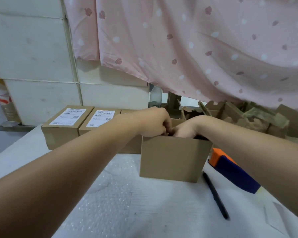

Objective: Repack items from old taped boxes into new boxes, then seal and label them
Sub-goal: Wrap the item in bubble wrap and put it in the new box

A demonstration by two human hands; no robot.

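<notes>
An open brown cardboard box stands on the table in front of me. Both hands reach into its top. My left hand hangs over the box's left rim with its fingers curled down into the opening. My right hand is sunk past the rim, and its fingers are hidden inside. Something dark shows at the opening between the hands, but I cannot make out what it is or whether either hand holds it. Two sealed boxes with white shipping labels stand side by side at the back left.
A sheet of bubble wrap covers the table in front of the box. A black pen and an orange and blue tape dispenser lie to its right. Torn old boxes are piled at the back right under a pink curtain.
</notes>
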